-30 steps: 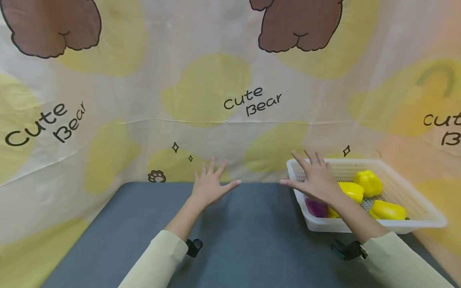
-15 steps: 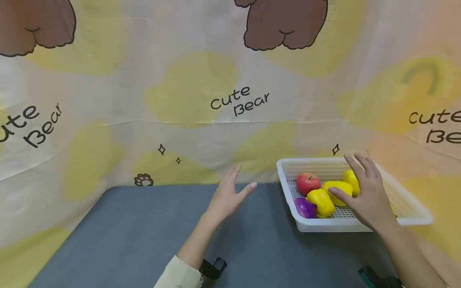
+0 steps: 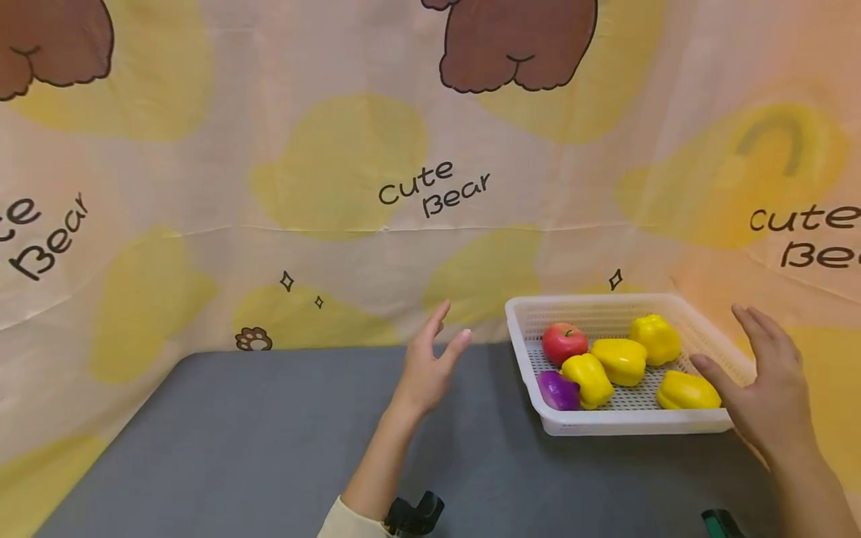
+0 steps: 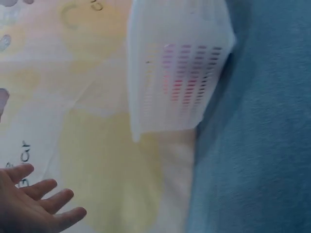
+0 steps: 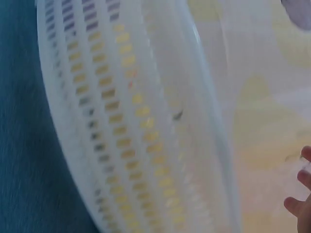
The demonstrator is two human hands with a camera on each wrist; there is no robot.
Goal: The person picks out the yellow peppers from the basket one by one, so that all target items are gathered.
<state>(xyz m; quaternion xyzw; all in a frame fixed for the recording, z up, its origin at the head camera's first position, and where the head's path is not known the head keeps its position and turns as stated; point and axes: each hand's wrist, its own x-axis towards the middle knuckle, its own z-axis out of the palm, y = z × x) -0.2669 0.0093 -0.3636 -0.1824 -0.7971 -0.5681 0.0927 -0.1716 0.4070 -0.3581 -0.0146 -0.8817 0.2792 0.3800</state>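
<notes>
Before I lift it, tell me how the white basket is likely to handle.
The white basket looks fairly stiff: it stands up without sagging under its load. It may dip toward its left end in the head view, where the red apple, purple vegetable and a yellow pepper cluster. The red apple looks round, so it might roll if tilted.

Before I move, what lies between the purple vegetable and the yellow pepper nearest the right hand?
Head view: another yellow pepper, beside the purple vegetable, then bare basket floor.

Plastic basket (image 3: pixel 635 424), glossy peppers (image 3: pixel 619 362)
</notes>
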